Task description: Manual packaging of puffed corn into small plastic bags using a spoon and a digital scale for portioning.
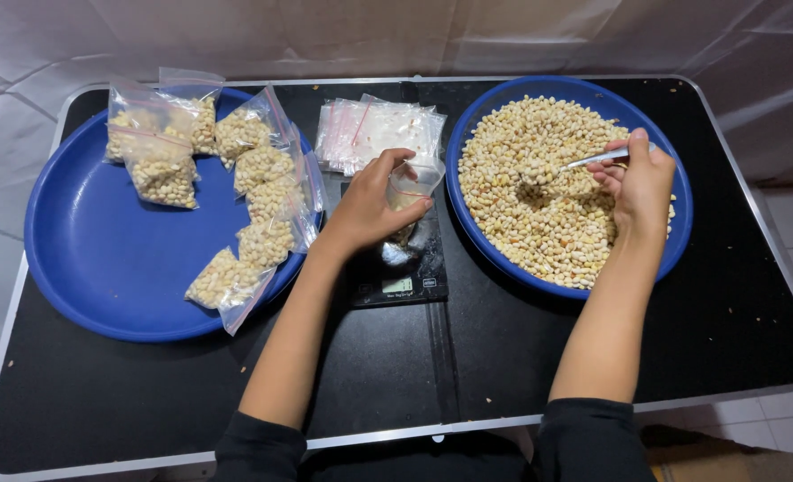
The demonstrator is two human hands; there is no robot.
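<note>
A person seated at a black tabletop (718, 330) with a metal rim works with both hands over a small digital scale (396, 268) at its centre. The left hand (365, 210) is closed around a small clear zip bag (412, 186), fingers and thumb pinching its mouth open as it stands upright on the scale; a few pale kernels show in its bottom. The right hand (639, 183) grips the handle of a metal spoon (593, 160), whose bowl is buried in a heap of pale, roundish kernels (539, 187) that fills a wide blue tray (678, 232) on the right side of the tabletop. That tray sits just beside the scale, its rim close to the bag.

On the left, a second blue tray (102, 268) of the same kind holds several filled and sealed zip bags (258, 192): a cluster of three or so near its far edge and a row of four running down its right side, the lowest one hanging over the rim. Behind the scale, between the two trays, lies a flat stack of empty zip bags (370, 129) with red seal strips. A few stray crumbs dot the tabletop at the right. Dark sleeves cover the person's upper arms at the near edge, and pale sheeting hangs behind the table
</note>
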